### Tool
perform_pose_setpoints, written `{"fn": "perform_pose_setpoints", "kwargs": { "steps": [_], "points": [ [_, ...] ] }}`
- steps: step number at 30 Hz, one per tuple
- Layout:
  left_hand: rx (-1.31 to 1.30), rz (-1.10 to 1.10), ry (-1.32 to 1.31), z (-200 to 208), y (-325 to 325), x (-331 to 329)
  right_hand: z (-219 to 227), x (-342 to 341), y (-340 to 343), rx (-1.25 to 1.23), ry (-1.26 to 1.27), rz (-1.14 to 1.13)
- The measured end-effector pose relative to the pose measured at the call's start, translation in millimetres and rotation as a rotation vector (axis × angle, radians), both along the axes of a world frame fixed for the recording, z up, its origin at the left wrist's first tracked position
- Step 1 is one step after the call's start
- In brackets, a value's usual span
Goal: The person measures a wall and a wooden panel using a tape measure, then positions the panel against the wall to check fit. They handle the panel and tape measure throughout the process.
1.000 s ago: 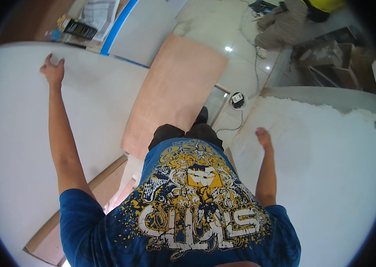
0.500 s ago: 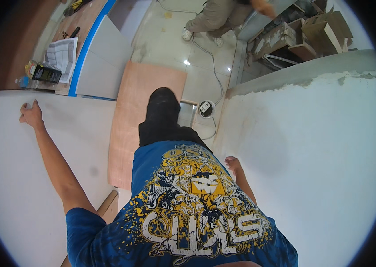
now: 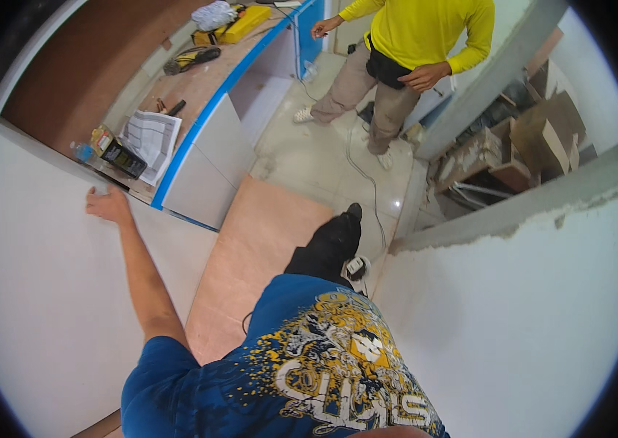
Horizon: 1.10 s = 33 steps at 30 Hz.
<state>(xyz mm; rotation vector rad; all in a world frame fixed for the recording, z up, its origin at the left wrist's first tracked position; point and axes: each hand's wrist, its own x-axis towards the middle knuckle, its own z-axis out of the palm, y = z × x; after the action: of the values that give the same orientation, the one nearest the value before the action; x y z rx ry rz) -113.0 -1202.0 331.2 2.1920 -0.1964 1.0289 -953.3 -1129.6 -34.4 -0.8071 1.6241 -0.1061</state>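
Note:
My left hand is against a large white panel, close to the panel's far edge. Its fingers are parted and slightly bent, and no tool shows in it. Just beyond that hand, on the counter, stand a dark rectangular can and a small clear bottle with blue on it. Printed sheets lie beside the can. My right hand is out of sight, hidden by my body or beyond the frame.
A wooden counter with blue edging carries a power tool and a yellow case. A plywood sheet covers floor before me. A cable crosses the tiles. A co-worker in yellow stands ahead; boxes lie right.
My view has swung, bringing more of the counter and the co-worker into sight. My left hand is nearer the can. My leg has stepped forward, and my right hand has left the view.

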Motion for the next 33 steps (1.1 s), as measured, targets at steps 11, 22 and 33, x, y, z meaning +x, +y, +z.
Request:
{"fn": "perform_pose_setpoints", "kwargs": {
  "steps": [11,22,33],
  "points": [
    [-0.124,-0.644,1.244,-282,-91,-96,67,62,-331,-0.315,-0.128,-0.098],
    [0.996,-0.887,2.022,-352,-136,-276,114,202,-672,-0.362,-0.188,0.313],
    [-0.58,-0.492,1.347,-274,-316,-238,70,184,-820,-0.103,-0.127,0.978]
  ]
}}
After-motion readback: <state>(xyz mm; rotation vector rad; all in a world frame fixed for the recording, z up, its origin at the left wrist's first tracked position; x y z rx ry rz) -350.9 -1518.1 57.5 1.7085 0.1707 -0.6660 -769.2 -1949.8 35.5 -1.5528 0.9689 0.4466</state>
